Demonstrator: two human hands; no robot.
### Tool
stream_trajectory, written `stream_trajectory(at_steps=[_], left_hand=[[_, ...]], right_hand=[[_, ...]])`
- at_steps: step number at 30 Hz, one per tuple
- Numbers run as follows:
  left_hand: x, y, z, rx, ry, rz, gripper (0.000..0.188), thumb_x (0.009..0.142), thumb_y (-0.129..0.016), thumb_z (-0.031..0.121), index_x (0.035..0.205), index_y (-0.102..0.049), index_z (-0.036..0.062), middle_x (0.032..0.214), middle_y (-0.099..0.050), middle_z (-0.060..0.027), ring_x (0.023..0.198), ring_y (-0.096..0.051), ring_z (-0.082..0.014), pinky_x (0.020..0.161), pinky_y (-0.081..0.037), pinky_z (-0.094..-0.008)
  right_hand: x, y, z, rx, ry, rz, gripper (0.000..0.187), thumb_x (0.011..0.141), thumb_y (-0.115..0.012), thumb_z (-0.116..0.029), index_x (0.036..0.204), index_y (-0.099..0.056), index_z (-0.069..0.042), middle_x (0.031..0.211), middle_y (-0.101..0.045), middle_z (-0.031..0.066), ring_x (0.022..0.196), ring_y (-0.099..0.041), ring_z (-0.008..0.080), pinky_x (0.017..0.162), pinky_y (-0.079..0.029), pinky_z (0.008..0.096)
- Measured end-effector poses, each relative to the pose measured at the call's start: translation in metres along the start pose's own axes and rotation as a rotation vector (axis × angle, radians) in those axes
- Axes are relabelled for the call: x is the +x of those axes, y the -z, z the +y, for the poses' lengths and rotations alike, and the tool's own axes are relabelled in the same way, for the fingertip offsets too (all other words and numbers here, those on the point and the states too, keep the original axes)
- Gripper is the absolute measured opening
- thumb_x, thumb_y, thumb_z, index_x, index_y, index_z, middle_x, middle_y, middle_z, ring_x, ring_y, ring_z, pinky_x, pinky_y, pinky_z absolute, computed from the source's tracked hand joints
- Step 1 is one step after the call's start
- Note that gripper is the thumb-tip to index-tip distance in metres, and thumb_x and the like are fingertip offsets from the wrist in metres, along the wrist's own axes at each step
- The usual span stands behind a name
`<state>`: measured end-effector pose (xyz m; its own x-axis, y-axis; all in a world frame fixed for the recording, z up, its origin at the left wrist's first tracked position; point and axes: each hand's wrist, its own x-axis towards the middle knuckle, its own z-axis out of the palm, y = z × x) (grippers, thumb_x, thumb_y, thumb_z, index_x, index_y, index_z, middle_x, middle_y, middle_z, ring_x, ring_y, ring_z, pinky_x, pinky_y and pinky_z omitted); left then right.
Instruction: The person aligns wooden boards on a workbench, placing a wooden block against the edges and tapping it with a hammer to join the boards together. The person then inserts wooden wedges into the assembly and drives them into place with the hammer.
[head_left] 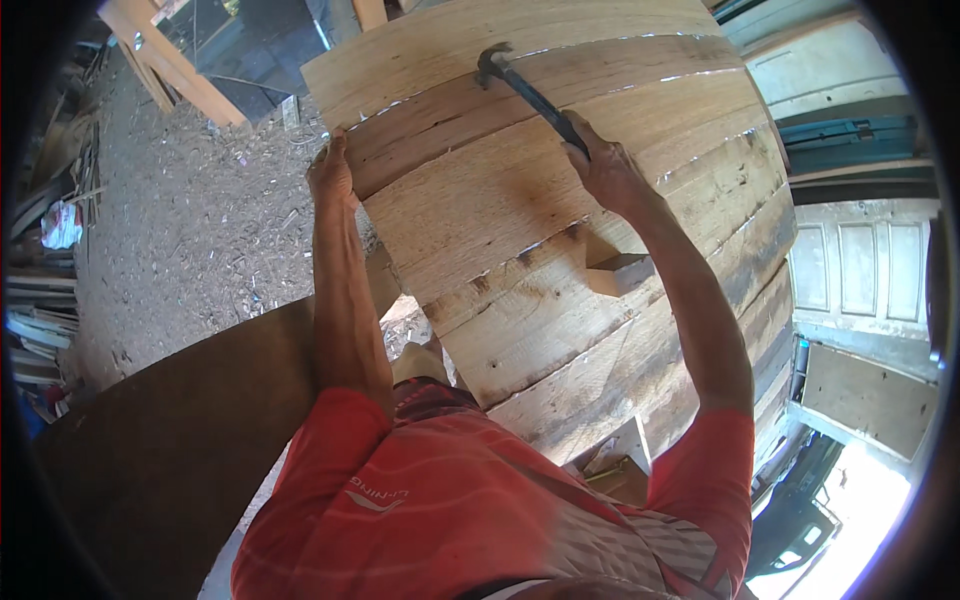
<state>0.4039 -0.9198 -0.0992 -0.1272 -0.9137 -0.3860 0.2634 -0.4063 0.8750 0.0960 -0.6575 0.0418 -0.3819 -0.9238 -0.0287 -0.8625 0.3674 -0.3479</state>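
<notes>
In my right hand [608, 168] is a claw hammer [532, 98], held by its dark handle, with the head at the far left over the planks. The head lies close to a reddish-brown plank [430, 125]; whether it touches cannot be made out. My left hand [332, 175] is closed on the left end of that plank, its far fingers partly hidden by the edge. Several light planks [480, 205] lie side by side under both arms, with narrow bright gaps between some of them. A small wooden block [620, 275] sits on the planks below my right forearm.
A brown board [170, 430] stands at my left. Wood shavings litter the ground [200, 250] beyond it. A wooden frame with a dark glossy pane [255, 50] is at the far left. Pale panelled doors [860, 265] stand along the right. Scrap wood [40, 340] is stacked at the left rim.
</notes>
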Motion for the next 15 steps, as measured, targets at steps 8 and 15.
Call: stream_trajectory(at_steps=[8,15], left_hand=[[-0.019,-0.01,0.014,-0.057,0.051,-0.051,0.056,0.092,-0.076,0.036,0.125,-0.062,-0.0074,0.119,-0.066,-0.0179,0.102,-0.069,-0.0293,0.086,-0.06,-0.0446],[-0.013,-0.017,0.009,-0.066,0.036,-0.083,0.052,0.092,-0.075,0.037,0.122,-0.065,-0.0039,0.114,-0.069,-0.0152,0.098,-0.07,-0.0268,0.084,-0.06,-0.0436]], right_hand=[[0.003,0.052,-0.018,0.231,-0.186,0.086,0.047,0.103,-0.054,-0.039,0.144,-0.052,-0.018,0.109,-0.069,0.0257,0.104,-0.066,0.0463,0.086,-0.053,0.0507],[0.014,0.026,0.109,0.16,-0.127,0.577,0.047,0.104,-0.052,-0.032,0.144,-0.048,-0.007,0.119,-0.066,0.0269,0.11,-0.063,0.0467,0.088,-0.052,0.0507]])
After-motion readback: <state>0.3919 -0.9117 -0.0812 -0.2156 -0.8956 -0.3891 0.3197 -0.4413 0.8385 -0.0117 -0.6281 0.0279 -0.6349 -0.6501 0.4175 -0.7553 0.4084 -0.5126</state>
